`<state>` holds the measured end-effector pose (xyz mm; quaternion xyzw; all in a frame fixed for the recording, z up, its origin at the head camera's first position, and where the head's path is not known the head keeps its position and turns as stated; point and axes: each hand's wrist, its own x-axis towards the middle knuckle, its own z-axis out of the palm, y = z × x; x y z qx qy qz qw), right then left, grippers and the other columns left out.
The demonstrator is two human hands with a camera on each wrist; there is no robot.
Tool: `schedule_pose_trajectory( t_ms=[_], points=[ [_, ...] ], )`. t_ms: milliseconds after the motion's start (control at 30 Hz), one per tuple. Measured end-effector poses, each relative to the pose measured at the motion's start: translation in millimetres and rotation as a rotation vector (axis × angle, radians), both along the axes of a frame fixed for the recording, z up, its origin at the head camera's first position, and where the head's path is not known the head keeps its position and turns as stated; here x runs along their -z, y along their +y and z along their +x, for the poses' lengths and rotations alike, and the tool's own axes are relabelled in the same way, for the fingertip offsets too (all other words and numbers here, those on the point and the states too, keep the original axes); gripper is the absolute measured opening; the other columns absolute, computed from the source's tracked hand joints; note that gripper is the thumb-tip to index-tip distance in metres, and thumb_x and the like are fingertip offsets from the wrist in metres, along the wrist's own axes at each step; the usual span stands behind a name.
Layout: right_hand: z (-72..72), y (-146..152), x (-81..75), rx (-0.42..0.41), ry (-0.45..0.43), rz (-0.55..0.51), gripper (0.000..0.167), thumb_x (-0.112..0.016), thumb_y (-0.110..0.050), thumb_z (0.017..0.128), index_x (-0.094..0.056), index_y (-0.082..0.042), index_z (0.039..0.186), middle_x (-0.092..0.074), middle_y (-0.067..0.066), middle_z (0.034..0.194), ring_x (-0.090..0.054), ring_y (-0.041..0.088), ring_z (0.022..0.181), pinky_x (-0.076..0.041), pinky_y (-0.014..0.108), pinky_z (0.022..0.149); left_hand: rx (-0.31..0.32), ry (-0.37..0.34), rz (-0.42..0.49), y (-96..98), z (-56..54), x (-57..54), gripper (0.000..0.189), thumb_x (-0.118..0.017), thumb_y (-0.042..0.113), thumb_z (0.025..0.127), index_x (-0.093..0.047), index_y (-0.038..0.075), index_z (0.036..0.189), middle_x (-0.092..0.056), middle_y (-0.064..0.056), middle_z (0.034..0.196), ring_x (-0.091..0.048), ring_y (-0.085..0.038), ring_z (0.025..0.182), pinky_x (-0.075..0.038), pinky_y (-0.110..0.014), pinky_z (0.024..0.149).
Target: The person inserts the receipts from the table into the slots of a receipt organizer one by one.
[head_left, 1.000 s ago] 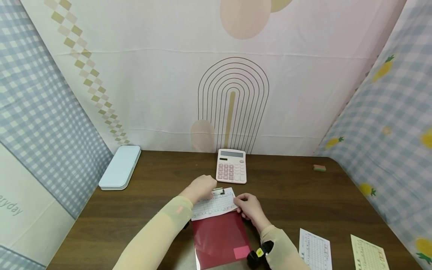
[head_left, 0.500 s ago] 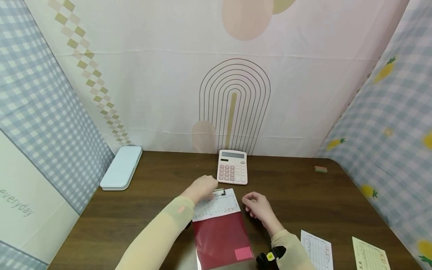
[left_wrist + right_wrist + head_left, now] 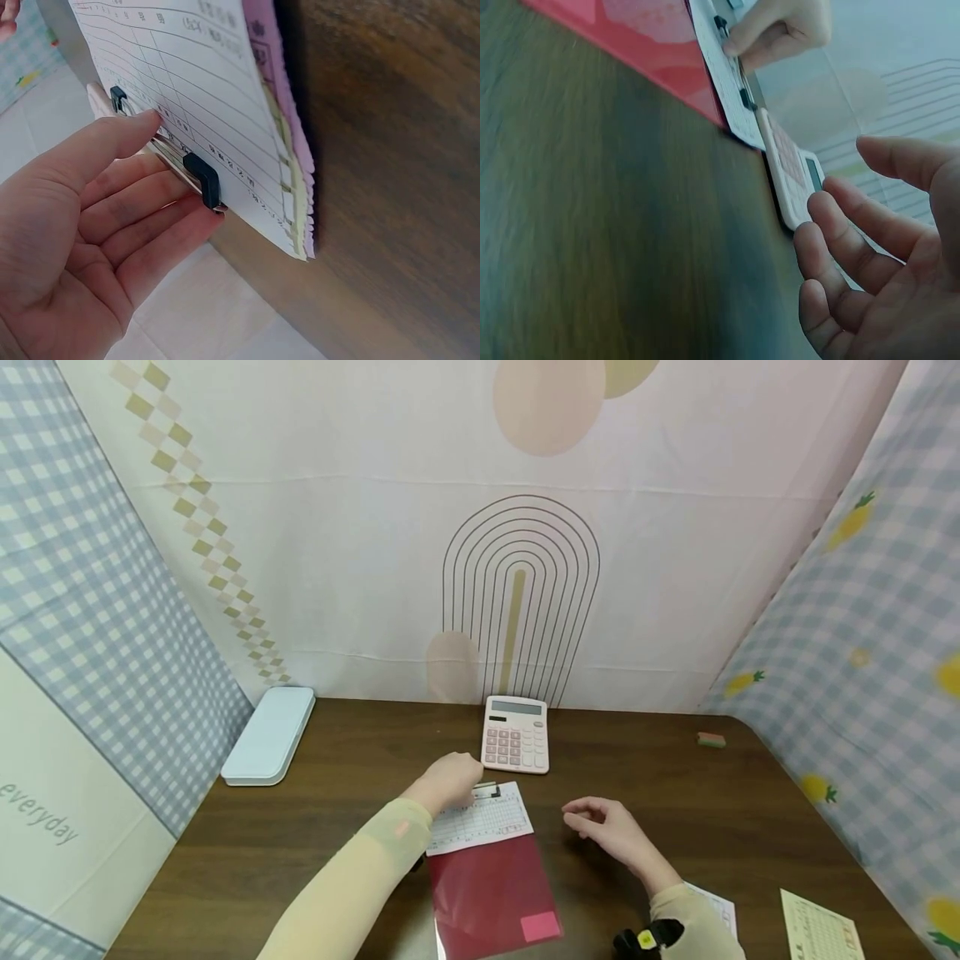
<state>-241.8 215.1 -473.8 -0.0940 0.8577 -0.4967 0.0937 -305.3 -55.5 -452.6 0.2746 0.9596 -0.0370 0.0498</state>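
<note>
My left hand (image 3: 444,781) grips the metal clip (image 3: 176,152) with black ends at the top of a red clipboard (image 3: 491,885). In the left wrist view the thumb lies on top of the clip and the fingers are underneath. Under the clip lies a white printed form (image 3: 483,820); yellow and pink layers (image 3: 281,90) show at its edge in the left wrist view. A pink sticky note (image 3: 541,927) is near the clipboard's lower right corner. My right hand (image 3: 611,828) is right of the clipboard, fingers loosely bent, holding nothing.
A pink and white calculator (image 3: 515,735) lies just beyond the clip. At the back left is a pale blue flat case (image 3: 270,735). A small red and green block (image 3: 711,740) sits back right. A white slip (image 3: 716,906) and a yellow slip (image 3: 821,927) lie front right.
My right hand has let go of the white form's right edge and moved right, its fingers opening. My left hand stays on the clip.
</note>
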Motion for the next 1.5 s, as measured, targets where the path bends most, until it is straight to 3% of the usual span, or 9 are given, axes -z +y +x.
schedule_pose_trajectory(
  t_ms=[300, 633, 1067, 1233, 1500],
  points=[
    [16.0, 35, 0.4, 0.012, -0.040, 0.024, 0.036, -0.064, -0.026, 0.090, -0.063, 0.001, 0.114, -0.065, 0.011, 0.090, -0.058, 0.016, 0.074, -0.049, 0.029, 0.062, -0.021, -0.029, -0.025, 2.6, 0.9, -0.6, 0.009, -0.073, 0.016, 0.079, -0.064, 0.013, 0.077, -0.063, 0.001, 0.076, -0.056, -0.013, 0.068, -0.050, -0.030, 0.068],
    [27.3, 73, 0.1, 0.102, -0.115, 0.077, 0.041, -0.061, -0.031, 0.091, -0.061, -0.002, 0.120, -0.066, 0.010, 0.096, -0.059, 0.016, 0.077, -0.048, 0.030, 0.061, -0.022, -0.013, -0.035, 3.4, 1.0, 0.8, 0.010, -0.073, 0.018, 0.080, -0.064, 0.013, 0.077, -0.061, 0.002, 0.072, -0.054, -0.012, 0.065, -0.050, -0.029, 0.067],
    [48.4, 116, 4.9, 0.146, -0.084, 0.204, 0.034, -0.065, -0.025, 0.089, -0.065, 0.000, 0.112, -0.069, 0.007, 0.095, -0.054, 0.004, 0.073, -0.045, 0.026, 0.057, -0.027, -0.016, -0.048, 4.1, 1.7, 0.1, 0.010, -0.073, 0.020, 0.081, -0.066, 0.013, 0.079, -0.062, 0.002, 0.073, -0.054, -0.011, 0.066, -0.050, -0.029, 0.069],
    [56.3, 128, 6.8, 0.174, -0.084, 0.240, 0.032, -0.067, -0.022, 0.088, -0.065, 0.001, 0.109, -0.067, 0.005, 0.090, -0.054, 0.004, 0.070, -0.046, 0.025, 0.058, -0.035, -0.034, -0.035, 3.3, 2.6, -3.2, 0.010, -0.073, 0.018, 0.080, -0.065, 0.013, 0.079, -0.061, 0.002, 0.072, -0.053, -0.012, 0.065, -0.049, -0.029, 0.066],
    [64.0, 144, 7.7, 0.226, -0.180, 0.217, 0.045, -0.066, -0.027, 0.088, -0.058, 0.002, 0.122, -0.065, 0.003, 0.093, -0.056, 0.010, 0.074, -0.047, 0.028, 0.059, -0.038, -0.037, -0.035, 3.6, 2.4, -2.5, 0.010, -0.073, 0.020, 0.081, -0.066, 0.013, 0.081, -0.061, 0.003, 0.072, -0.053, -0.011, 0.065, -0.049, -0.028, 0.066]
  ],
)
